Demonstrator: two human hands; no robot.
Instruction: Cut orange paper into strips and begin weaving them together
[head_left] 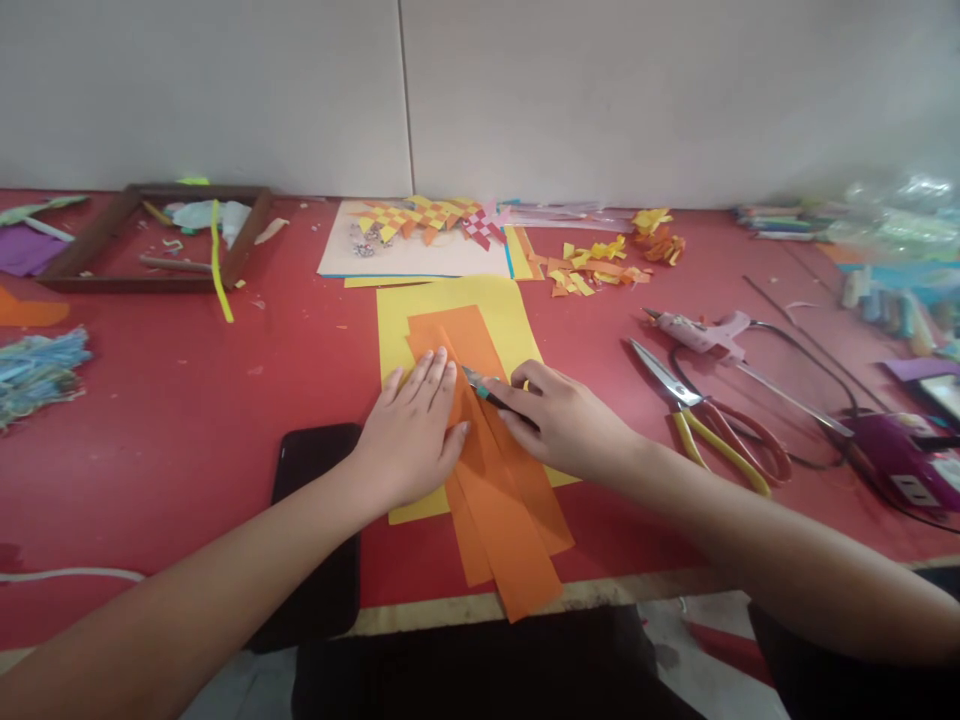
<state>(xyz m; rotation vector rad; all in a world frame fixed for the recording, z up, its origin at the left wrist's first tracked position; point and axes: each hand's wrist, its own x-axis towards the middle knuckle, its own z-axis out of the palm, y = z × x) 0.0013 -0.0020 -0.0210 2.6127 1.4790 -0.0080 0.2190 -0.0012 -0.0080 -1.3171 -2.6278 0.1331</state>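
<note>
My left hand [411, 430] lies flat with its fingers stretched out on orange paper [517, 530], pressing it down. The orange paper is in long overlapping pieces, resting on a yellow sheet [397, 320] and reaching to the table's front edge. To the right, my right hand [559, 415] is closed around a cutter knife [486, 390] with a dark and green handle. The knife's tip points up and left, at the orange paper beside my left fingers. A black phone [319, 560] lies partly under my left forearm.
Scissors [686, 400], a pink glue gun [705, 335] and its cable lie at right, near a purple device [907, 460]. Woven paper pieces [420, 218] and paper scraps [600, 265] sit at the back. A brown frame [90, 240] and blue yarn-like strands [41, 370] are at left.
</note>
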